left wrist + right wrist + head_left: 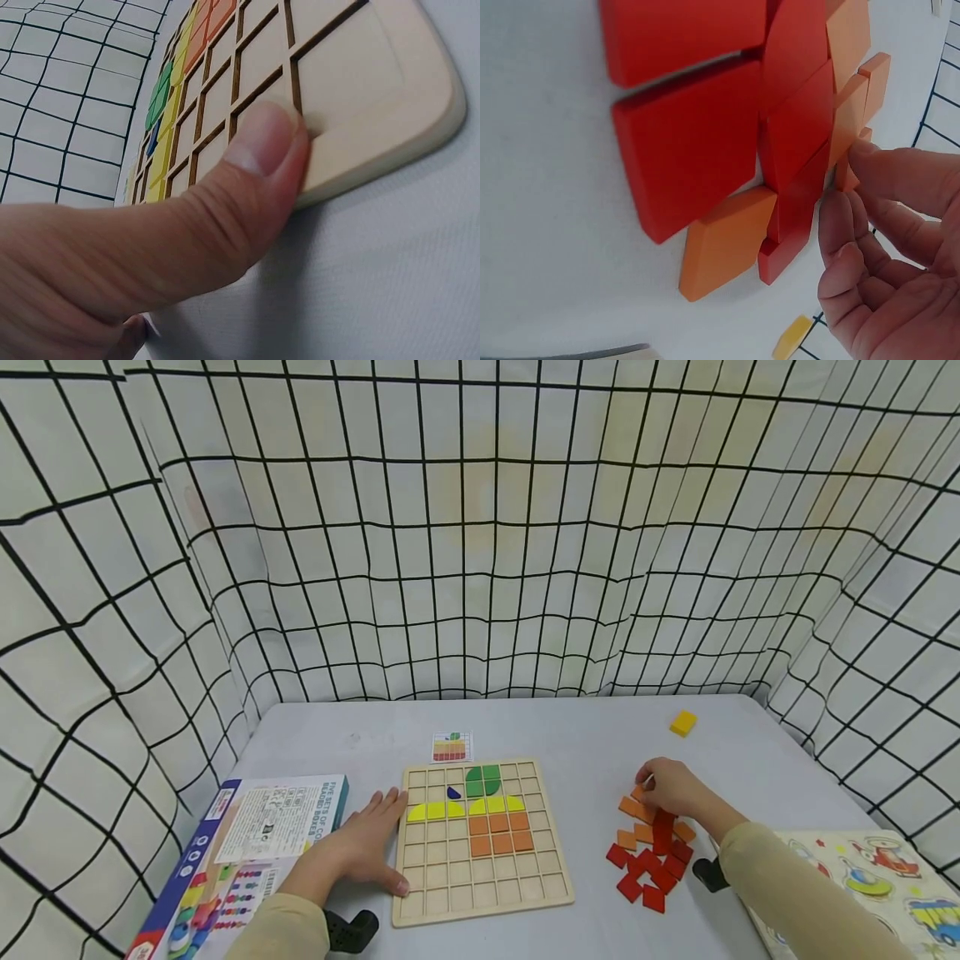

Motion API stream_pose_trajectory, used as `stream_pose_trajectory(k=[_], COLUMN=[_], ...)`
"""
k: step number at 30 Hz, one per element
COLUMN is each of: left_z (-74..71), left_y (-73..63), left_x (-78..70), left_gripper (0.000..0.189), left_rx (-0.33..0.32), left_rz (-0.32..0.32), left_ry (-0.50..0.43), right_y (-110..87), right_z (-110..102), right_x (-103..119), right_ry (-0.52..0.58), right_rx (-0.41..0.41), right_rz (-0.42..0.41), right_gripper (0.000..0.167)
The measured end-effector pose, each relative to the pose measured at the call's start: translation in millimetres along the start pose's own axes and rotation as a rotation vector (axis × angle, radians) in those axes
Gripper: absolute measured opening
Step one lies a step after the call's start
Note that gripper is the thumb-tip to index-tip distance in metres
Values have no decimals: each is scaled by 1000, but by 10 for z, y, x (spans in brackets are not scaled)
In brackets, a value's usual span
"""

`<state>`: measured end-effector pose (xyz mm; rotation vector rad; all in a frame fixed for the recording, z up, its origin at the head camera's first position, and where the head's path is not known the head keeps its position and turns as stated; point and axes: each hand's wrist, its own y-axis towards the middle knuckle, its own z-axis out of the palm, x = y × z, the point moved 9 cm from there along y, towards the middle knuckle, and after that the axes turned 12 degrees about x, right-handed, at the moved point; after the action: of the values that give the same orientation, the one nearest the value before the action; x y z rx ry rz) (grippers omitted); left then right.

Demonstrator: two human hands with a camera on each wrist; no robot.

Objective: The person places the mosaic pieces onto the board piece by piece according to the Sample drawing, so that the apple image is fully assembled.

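Note:
The wooden grid board (pixel 442 914) lies flat, holding yellow, green, blue and orange pieces in its squares. My left hand (pixel 363 843) spreads along the board's left side, fingers fairly straight; its thumb (pixel 262 142) rests over the edge near a corner. To the right of the board is a loose pile of red tiles (pixel 663 877) and orange tiles (pixel 626 839). At the far side of this pile my right hand (pixel 667 787) pinches an orange tile (pixel 845 174) between thumb and fingertips. That tile is partly hidden by the fingers.
A small picture card (pixel 452 747) lies behind the board. Farther back on the right is a yellow block (pixel 683 723). A printed box (pixel 247 852) stands at the left, and a board with vehicle pictures (pixel 855 860) lies under the right forearm. Black netting (pixel 465 585) surrounds the table.

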<state>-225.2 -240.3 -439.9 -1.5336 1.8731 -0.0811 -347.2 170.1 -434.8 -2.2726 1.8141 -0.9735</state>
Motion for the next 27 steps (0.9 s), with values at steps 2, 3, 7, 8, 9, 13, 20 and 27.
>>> stream_pose_trajectory(k=[2,3,7,8,9,13,20,27], left_z=[-2,-2,7,8,10,8,-2,-1], left_y=[-1,-1,-4,-6,-7,-13,-19,-18], left_x=[3,5,8,9,9,10,10,12], left_gripper=[129,129,128,128,127,127,129,130], left_rx=[-1,0,6,7,7,1,-5,-3], left_rz=[-1,-1,-2,-2,-1,-1,-9,-11], left_ry=[-4,-6,-7,-6,-4,-1,-4,-7], right_y=[5,6,24,29,32,38,92,178], right_z=[-3,-2,22,28,26,16,160,445], right_x=[18,28,39,39,52,167,658,1283], right_ry=[-2,1,47,64,76,109,280,397], right_rx=[-9,-14,-26,-34,-49,-137,-167,-114], right_rz=[-1,-5,-28,-31,-40,-87,-177,-275], right_gripper=[26,25,18,17,16,18,20,15])
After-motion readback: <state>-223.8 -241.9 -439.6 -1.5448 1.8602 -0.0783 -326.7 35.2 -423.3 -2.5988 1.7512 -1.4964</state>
